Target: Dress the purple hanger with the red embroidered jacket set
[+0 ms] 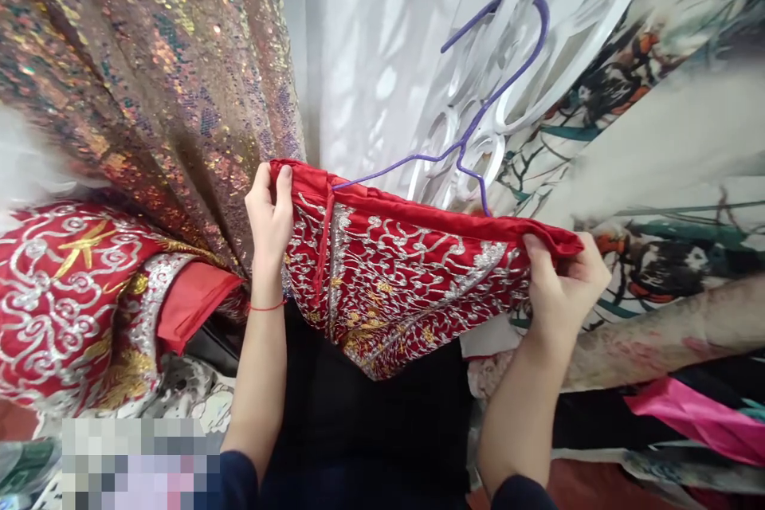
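Observation:
A red garment (388, 263) with silver and gold embroidery is stretched between my hands, its plain red waistband along the top. My left hand (272, 211) pinches the band's left end, and a thin red cord hangs from the band nearby. At the other end, my right hand (562, 279) grips the band with the thumb on the near side. A purple wire hanger (472, 127) rises behind the band, its hook up near the white lattice; its lower part is hidden by the cloth.
Left stands a sequin curtain (179, 56), with a matching red embroidered garment (72, 287) below it. A white openwork frame (496, 119) is behind the hanger. Bird-patterned fabric (663, 255) fills the right, above a bright pink cloth (693, 414).

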A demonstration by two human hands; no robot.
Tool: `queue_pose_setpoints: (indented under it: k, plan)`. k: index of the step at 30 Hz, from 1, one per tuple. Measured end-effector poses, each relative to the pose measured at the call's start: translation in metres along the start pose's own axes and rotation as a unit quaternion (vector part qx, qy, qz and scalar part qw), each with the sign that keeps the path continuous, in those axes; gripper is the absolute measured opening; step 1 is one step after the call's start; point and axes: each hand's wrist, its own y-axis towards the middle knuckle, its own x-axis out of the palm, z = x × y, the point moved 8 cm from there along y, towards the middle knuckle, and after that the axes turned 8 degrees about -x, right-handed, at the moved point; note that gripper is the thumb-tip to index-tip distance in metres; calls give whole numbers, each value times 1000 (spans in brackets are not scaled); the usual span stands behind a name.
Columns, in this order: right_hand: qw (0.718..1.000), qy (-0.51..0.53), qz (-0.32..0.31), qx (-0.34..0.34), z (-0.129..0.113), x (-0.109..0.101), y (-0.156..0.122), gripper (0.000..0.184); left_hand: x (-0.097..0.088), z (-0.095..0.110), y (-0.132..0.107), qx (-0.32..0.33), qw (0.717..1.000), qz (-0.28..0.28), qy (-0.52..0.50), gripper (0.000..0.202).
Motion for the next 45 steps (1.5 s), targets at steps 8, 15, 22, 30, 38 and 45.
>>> queue_pose_setpoints:
  k: [8, 15, 22, 30, 38, 45]
  plan:
    - [971, -136, 177, -81, -42, 0, 13, 53, 3, 0, 9, 1, 997, 66, 29, 50]
    - [976, -177, 124, -22, -33, 17, 1, 53, 12, -16, 2, -20, 998, 52, 25, 48]
    - [971, -208, 111, -28, -26, 21, 1, 49, 11, -21, -11, -36, 993, 111, 21, 48]
    - [980, -163, 97, -65, -20, 12, 0, 33, 7, -12, -23, -27, 991, 123, 32, 49]
    - [963, -151, 163, -151, -28, 2, -12, 37, -6, 23, -64, 22, 986, 138, 93, 41]
    - [920, -206, 258, -211, -81, 1, -45, 31, 12, 13, -86, -7, 999, -45, 30, 26]
